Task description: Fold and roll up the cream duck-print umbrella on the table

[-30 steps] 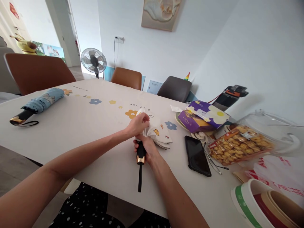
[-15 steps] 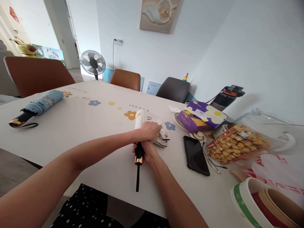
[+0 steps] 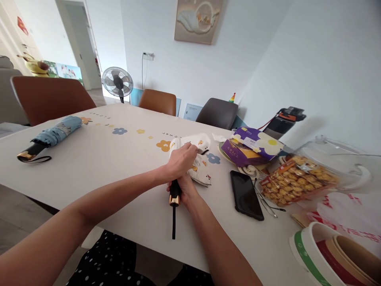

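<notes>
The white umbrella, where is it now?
In the head view, the white umbrella is near the middle, in both hands at the near side of the table. The phone lies to its right, the blue umbrella farther off to its left.

On the white, flower-printed table lie a black rectangular phone, a white patterned fabric umbrella left of the phone, a furled blue fabric umbrella much farther left, and a clear plastic container right of it.
</notes>
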{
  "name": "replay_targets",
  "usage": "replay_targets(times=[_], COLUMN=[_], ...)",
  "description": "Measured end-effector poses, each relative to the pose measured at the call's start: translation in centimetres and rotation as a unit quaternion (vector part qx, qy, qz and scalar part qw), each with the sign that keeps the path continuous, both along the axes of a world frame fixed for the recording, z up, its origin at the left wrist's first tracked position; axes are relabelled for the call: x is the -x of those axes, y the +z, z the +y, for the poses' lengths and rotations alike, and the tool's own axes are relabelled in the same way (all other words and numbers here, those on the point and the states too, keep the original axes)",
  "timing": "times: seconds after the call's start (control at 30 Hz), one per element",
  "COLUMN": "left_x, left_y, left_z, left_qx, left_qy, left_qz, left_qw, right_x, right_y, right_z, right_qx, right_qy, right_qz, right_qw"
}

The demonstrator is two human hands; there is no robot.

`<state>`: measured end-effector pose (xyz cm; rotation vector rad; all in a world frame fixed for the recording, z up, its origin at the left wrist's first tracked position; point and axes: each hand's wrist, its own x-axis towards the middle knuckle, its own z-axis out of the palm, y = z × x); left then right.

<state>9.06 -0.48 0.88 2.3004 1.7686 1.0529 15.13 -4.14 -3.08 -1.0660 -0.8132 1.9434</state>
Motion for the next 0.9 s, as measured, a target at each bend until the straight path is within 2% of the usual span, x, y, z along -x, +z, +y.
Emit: replay_targets(times=[0.2,0.4,0.57,0.8,0.9], left_x=[4.0,7.6,8.4,8.7,8.8], left_y=[0.4,-0.4,-1.0,-1.4,-1.4], left_z=[-0.9,-2.9,-3.4,-3.2,-3.3], left_qx=[0.054,0.084,0.133,0.123,0.117], left_qy=[0.075,0.047,0.022,0.038,0.023], left_qz=[-0.172,-0.235,-0.322,-0.382,-0.413], left_qw=[0.981,0.967,0.937,0.915,0.903], right_x=[-0.3,-0.3,-0.5,-0.8,-0.6], right_y=[-0.1,0.4,1.0,0.8,0.7], right_z=[0.5,0.4,0.2,0.4,0.4], right_qx=[0.052,0.046,0.069,0.087,0.091], right_qy=[0.007,0.016,0.011,0.015,0.006], right_qz=[0.015,0.019,0.023,0.038,0.026], right_qw=[0.999,0.999,0.997,0.995,0.996])
